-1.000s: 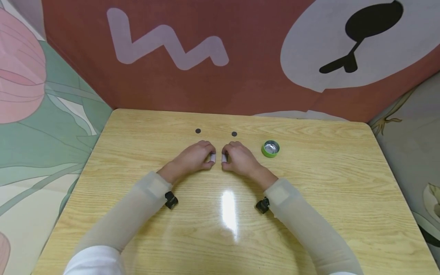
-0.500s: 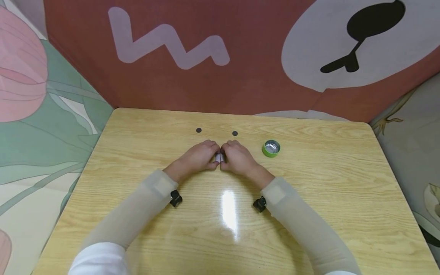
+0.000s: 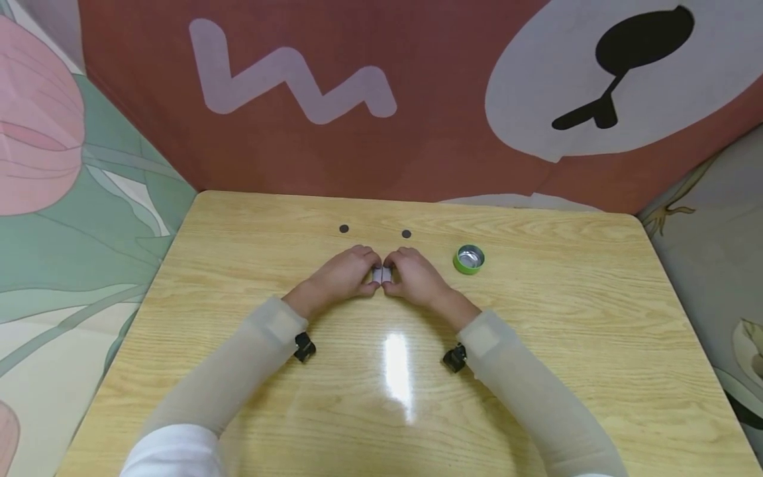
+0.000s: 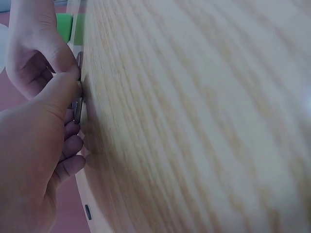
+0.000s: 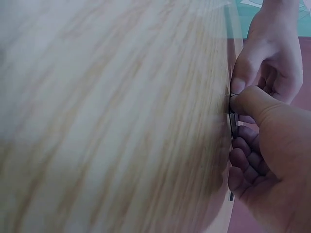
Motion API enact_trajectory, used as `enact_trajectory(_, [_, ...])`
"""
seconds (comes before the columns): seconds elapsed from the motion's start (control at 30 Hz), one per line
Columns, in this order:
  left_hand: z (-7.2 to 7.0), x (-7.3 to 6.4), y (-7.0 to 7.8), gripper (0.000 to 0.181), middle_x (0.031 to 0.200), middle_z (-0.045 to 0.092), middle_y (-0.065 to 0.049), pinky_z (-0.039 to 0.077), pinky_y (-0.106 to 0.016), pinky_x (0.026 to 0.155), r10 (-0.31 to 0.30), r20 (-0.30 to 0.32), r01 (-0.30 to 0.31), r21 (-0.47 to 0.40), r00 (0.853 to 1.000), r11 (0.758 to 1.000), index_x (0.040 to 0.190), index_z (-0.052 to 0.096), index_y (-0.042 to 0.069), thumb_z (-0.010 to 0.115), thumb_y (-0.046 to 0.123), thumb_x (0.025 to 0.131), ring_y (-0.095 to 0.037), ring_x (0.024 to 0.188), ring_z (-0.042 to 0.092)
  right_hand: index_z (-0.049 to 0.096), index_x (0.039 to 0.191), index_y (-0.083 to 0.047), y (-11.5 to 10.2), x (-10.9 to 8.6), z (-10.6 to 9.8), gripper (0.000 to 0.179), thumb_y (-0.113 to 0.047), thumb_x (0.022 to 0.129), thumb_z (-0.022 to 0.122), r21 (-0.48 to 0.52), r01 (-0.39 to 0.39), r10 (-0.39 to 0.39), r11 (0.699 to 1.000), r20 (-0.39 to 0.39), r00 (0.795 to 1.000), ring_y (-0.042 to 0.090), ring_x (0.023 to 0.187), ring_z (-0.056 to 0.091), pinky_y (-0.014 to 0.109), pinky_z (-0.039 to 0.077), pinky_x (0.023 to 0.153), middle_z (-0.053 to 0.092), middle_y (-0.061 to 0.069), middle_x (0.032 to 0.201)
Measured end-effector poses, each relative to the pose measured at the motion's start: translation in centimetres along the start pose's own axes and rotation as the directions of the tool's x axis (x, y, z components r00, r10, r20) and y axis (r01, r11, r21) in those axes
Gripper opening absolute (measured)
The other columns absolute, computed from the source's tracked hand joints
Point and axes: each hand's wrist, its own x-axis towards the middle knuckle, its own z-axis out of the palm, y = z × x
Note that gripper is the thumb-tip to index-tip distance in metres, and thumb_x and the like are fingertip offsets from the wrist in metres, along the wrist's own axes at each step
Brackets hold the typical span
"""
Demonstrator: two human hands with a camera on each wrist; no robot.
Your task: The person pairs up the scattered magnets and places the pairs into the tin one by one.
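My left hand (image 3: 348, 273) pinches a small flat whitish piece (image 3: 377, 275) between thumb and fingers, low over the wooden table. A matching whitish piece (image 3: 387, 274) is pinched by my right hand (image 3: 414, 277), and the two pieces stand edge to edge with only a thin line between them. In the left wrist view, the piece by the left hand shows a thin dark edge (image 4: 78, 110), partly hidden by the thumb. The right wrist view likewise shows a thin dark edge (image 5: 234, 126) beside the right fingers.
Two small dark discs lie beyond the hands, a left disc (image 3: 344, 228) and a right disc (image 3: 406, 234). A round green tin (image 3: 469, 259) with a silvery inside stands right of the right hand. The table (image 3: 536, 331) meets a painted wall (image 3: 441, 132) at its far edge.
The hands have come together from a gap, bringing the two whitish pieces edge to edge. Since half a second ago the fingertips have drawn slightly apart, showing more of the right piece.
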Motion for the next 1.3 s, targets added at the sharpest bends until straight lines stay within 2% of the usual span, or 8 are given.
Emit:
enact_trajectory(0.27, [0.18,0.29,-0.15,0.033,0.109,0.067,-0.007,0.050,-0.035,0.096,0.018,-0.023,-0.018,0.000,1.000,1.000,0.110,0.067,0.003,0.076,0.026,0.088,-0.023,0.107,0.060,0.067,0.118,0.003,0.42,-0.12,-0.20,0.040,-0.015,0.084,0.079,0.032,0.002,-0.002,0.999,0.010,1.000,0.028,0.105,0.059,0.040,0.048,0.098,0.066,0.013,0.110])
enact_trajectory(0.73, [0.44,0.33,-0.24,0.035,0.112,0.067,-0.008,0.048,-0.035,0.102,0.011,-0.023,-0.011,-0.022,1.000,1.000,0.113,0.067,0.003,0.076,0.026,0.089,-0.024,0.112,0.060,0.066,0.120,0.003,0.32,-0.12,-0.40,0.043,-0.016,0.084,0.081,0.041,-0.012,0.010,0.999,0.043,0.999,0.027,0.107,0.059,0.040,0.048,0.101,0.065,0.013,0.112])
enact_trajectory(1.07, [0.31,-0.18,-0.16,0.036,0.117,0.066,-0.010,0.047,-0.034,0.102,0.011,-0.039,-0.012,-0.028,0.999,1.000,0.117,0.066,0.001,0.075,0.025,0.092,-0.025,0.113,0.058,0.066,0.121,0.002,0.33,-0.30,-0.19,0.040,-0.017,0.089,0.078,0.046,-0.009,0.008,0.999,0.021,1.000,0.028,0.110,0.058,0.039,0.048,0.102,0.065,0.013,0.113])
enact_trajectory(1.3, [0.31,-0.34,-0.13,0.036,0.117,0.065,-0.009,0.046,-0.035,0.103,0.008,-0.031,-0.009,-0.025,0.999,1.000,0.118,0.066,0.002,0.073,0.026,0.093,-0.024,0.113,0.057,0.067,0.121,0.000,0.70,-0.72,0.00,0.038,-0.022,0.092,0.077,0.015,0.022,-0.022,1.000,-0.003,1.000,0.026,0.112,0.057,0.039,0.048,0.101,0.064,0.011,0.114])
